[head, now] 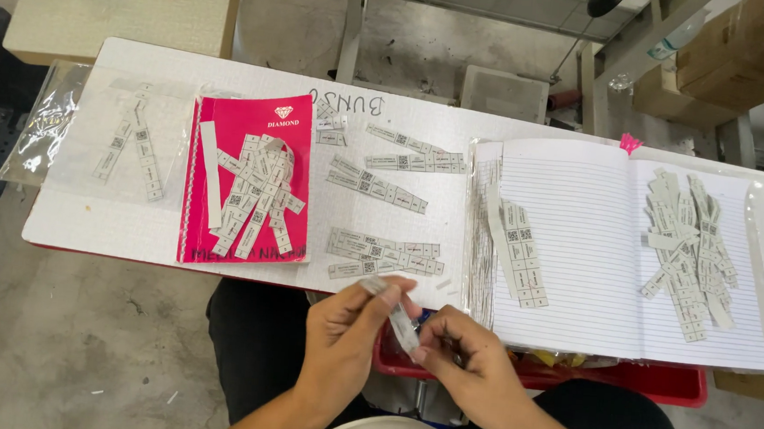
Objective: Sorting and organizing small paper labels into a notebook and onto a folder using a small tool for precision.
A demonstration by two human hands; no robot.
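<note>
Both hands low centre, just below the worktop (pixel 134 226) edge, over the person's lap. Left hand (pixel 344 327) and right hand (pixel 465 365) share one narrow label strip (pixel 398 317): left grip pinched on its upper end w/ thumb and fingertips, right grip pinched on the lower end. Strip runs diagonally between them; its middle shows, both ends hidden under fingers. Print on it too small to make out.

On the worktop, more loose strips (pixel 379 257) lie just above the hands, not touching them. A red notebook (pixel 247 180) at left carries a heap of strips. An open lined notebook (pixel 627 256) at right holds a few strips on its left page and a bigger pile (pixel 689 251) on the right page; its far right edge is cut off by the frame.

Red tray (pixel 655 381) sits under the open notebook, mostly hidden; contents can't be told. Clear plastic bag (pixel 43 123) at far left, contents unclear. Forearms cut off at bottom edge.
</note>
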